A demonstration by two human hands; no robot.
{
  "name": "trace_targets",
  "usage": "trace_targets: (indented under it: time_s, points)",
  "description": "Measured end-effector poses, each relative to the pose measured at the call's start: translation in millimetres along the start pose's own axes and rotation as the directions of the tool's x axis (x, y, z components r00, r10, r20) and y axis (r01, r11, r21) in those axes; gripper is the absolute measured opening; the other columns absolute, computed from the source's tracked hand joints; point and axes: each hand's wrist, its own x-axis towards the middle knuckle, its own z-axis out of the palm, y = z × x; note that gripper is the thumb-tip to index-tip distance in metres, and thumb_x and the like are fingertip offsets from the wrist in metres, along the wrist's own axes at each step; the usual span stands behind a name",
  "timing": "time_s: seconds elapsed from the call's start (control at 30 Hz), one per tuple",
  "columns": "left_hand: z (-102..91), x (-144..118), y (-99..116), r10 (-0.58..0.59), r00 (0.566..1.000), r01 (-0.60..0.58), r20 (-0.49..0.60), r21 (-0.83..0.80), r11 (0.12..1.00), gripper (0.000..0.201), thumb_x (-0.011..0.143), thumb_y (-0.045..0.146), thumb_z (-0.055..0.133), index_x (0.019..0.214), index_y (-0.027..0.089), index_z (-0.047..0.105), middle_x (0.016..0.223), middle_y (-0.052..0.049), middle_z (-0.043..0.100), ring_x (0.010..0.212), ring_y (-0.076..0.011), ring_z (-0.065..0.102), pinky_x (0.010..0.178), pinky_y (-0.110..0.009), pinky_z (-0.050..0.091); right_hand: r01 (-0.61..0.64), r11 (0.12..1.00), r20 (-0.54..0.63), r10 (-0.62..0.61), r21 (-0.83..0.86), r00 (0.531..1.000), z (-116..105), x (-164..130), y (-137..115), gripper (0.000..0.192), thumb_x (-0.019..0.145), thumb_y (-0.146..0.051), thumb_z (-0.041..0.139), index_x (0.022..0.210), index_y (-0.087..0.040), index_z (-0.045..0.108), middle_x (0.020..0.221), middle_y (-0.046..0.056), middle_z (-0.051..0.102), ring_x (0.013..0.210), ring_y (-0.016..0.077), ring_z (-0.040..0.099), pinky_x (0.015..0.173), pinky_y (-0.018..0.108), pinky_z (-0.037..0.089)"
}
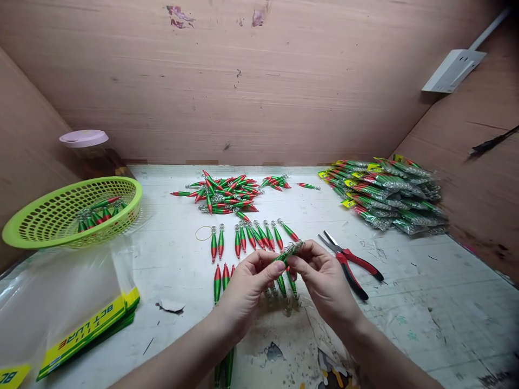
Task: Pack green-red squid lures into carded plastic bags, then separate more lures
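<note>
Here, item one: a green-and-red lure (288,252), slim and spindle-shaped with a silvery wire fitting at its far end, was held just above the near row of lures (259,281), pointing up and to the right. The left hand (247,286) was closed on its lower end, thumb and forefinger pinched tight; the right hand (322,275) was likewise closed on its upper part, fingertips beside the wire end.

Item two: two rows of lures lay side by side on the worktable (405,302), the near row partly hidden under the hands and the far row (251,237) just beyond them.

Item three: a loose heap of lures (227,194) lay beyond the rows, well short of the back wall.

Item four: a stack of bagged lures (385,194) with yellow header cards stood right of the heap.

Item five: red-handled pliers (351,262) lay just right of the right hand, untouched.

Item six: a green basket (48,221) far left of the rows held a few more lures; empty bags with yellow cards (89,324) lay near it.

Judged progress: a good share was bagged, but the heap, rows and basket remained loose, so much appeared left.
</note>
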Motion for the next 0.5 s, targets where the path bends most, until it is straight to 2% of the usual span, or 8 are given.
trace_targets:
  time_s: [0.1,0.2,0.27,0.33,0.4,0.5]
  points:
    - [0.4,-2.0,0.0,0.117,0.990,-0.134,0.083,0.239,0.962,0.022,0.085,0.034,0.066,0.090,0.014,0.057,0.086,-0.002,0.053,0.079,-0.0117,0.046,0.071,-0.020,0.038,-0.005,1.000,-0.017,0.005,0.013,1.000,0.8,-1.2,-2.2,0.015,0.076,-0.022,0.074,0.080,-0.017,0.061,0.076,-0.001,0.056,0.067,0.0078,0.048,0.062,0.020,0.041]
    - [1.5,-5.2,-2.3,0.188,0.978,-0.208,0.090,0.356,0.911,0.024,0.093,0.041,0.053,0.092,0.017,0.049,0.082,-0.001,0.046,0.071,-0.0111,0.040,0.065,-0.022,0.035,0.008,1.000,-0.005,-0.008,-0.010,1.000,0.0,-2.0,-6.3,0.014,0.076,-0.022,0.074,0.083,-0.017,0.063,0.081,0.001,0.058,0.067,0.0085,0.049,0.060,0.021,0.042]
    - [2.3,-7.2,-4.7,0.213,0.974,-0.225,0.073,0.356,0.907,0.025,0.096,0.044,0.046,0.094,0.019,0.043,0.077,0.001,0.040,0.065,-0.0110,0.036,0.061,-0.023,0.033,0.031,0.998,0.004,-0.031,-0.046,1.000,0.5,-3.4,-8.2,0.013,0.077,-0.022,0.073,0.086,-0.018,0.063,0.088,0.003,0.059,0.068,0.0095,0.050,0.059,0.022,0.042]
    - [3.5,-8.6,-5.4,0.233,0.972,-0.234,0.044,0.334,0.913,0.023,0.097,0.042,0.042,0.099,0.019,0.040,0.077,0.001,0.040,0.067,-0.0122,0.039,0.063,-0.024,0.035,0.045,0.997,0.009,-0.044,-0.070,0.999,1.7,-4.7,-9.2,0.013,0.078,-0.022,0.072,0.087,-0.018,0.063,0.091,0.004,0.060,0.071,0.0108,0.051,0.058,0.023,0.042]
    - [4.8,-8.9,-4.2,0.257,0.966,-0.251,0.025,0.315,0.915,0.019,0.098,0.038,0.041,0.102,0.019,0.040,0.085,-0.002,0.045,0.079,-0.0142,0.045,0.073,-0.025,0.039,0.045,0.997,0.012,-0.044,-0.070,0.999,3.3,-5.5,-9.5,0.013,0.078,-0.022,0.072,0.086,-0.018,0.062,0.090,0.004,0.059,0.072,0.0117,0.052,0.058,0.022,0.042]
    - [6.4,-8.6,-2.7,0.260,0.965,-0.259,0.041,0.319,0.912,0.015,0.097,0.033,0.043,0.100,0.019,0.042,0.099,-0.004,0.048,0.096,-0.0169,0.046,0.086,-0.027,0.038,0.029,0.998,0.038,-0.027,-0.052,0.999,5.2,-6.4,-8.6,0.013,0.079,-0.023,0.071,0.085,-0.018,0.061,0.089,0.004,0.058,0.072,0.0119,0.052,0.057,0.022,0.043]
